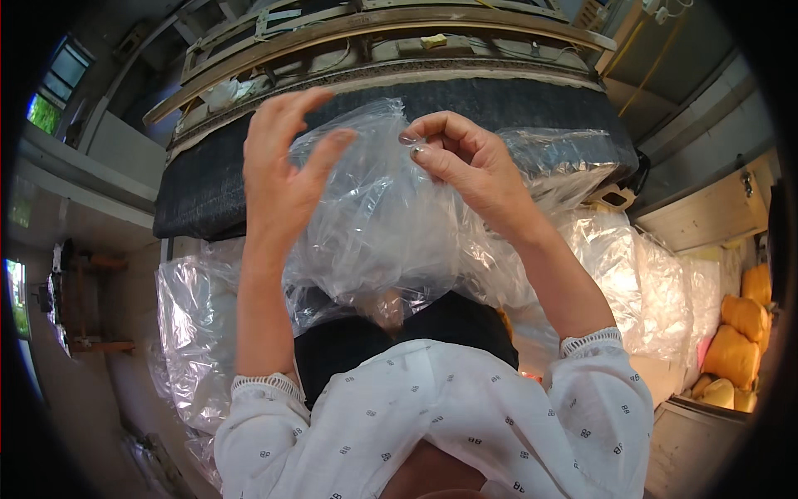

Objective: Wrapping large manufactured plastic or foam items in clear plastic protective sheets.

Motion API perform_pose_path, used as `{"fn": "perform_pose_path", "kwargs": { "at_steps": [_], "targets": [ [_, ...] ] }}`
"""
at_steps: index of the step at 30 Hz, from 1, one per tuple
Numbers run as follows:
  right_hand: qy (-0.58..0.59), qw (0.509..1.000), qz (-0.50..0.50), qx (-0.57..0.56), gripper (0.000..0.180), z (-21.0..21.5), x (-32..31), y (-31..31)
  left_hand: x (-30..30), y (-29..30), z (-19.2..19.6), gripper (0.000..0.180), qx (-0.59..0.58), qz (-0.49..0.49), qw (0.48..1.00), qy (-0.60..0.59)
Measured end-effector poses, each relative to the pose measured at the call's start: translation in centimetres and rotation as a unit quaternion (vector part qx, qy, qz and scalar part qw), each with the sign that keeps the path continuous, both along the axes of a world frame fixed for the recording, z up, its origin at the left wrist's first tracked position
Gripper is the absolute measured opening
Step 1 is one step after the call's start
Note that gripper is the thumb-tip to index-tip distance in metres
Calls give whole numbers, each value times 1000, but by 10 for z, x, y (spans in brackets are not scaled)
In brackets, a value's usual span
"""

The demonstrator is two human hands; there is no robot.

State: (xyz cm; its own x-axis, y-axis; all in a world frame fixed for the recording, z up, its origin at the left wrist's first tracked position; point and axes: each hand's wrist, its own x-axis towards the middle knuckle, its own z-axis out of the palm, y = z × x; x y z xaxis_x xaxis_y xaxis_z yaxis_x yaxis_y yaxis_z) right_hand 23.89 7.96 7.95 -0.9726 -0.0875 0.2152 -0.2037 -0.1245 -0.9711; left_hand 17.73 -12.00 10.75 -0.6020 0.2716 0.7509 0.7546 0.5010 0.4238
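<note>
A large clear plastic bag (374, 216) hangs crumpled in front of me, its upper edge raised between my hands. My right hand (465, 158) pinches the bag's edge between thumb and fingertips. To the left, my left hand (291, 154) is raised with its thumb and fingers spread apart, beside the bag's upper left side and holding nothing. The lower part of the bag drapes down over my lap.
A black-covered bench (204, 187) runs across in front, with a long wooden rail (366, 25) behind it. Stacks of clear plastic sheeting lie at left (199, 320) and right (607, 274). Yellow-orange bundles (736, 333) sit at far right.
</note>
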Motion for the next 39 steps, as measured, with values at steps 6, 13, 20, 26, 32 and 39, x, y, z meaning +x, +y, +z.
{"fn": "perform_pose_path", "kwargs": {
  "at_steps": [6,13,20,26,32,39],
  "targets": [
    [3,1000,11,12,20,-1,17,-8,22,10,25,21,-52,-137,973,-181],
    [85,993,27,75,22,-7,16,-14,43,-6,8,10,59,-129,969,-202],
    [245,922,-57,296,14,-20,4,-23,52,-31,5,10,78,-128,980,-131],
    [55,982,133,123,12,3,27,-24,54,-43,-4,9,273,-211,926,-152],
    [-103,861,390,311,11,-42,62,0,34,-197,-1,20,278,-6,959,60],
    [-230,615,174,734,27,-219,226,235,-8,-365,-14,30,83,320,943,38]
  ]
}}
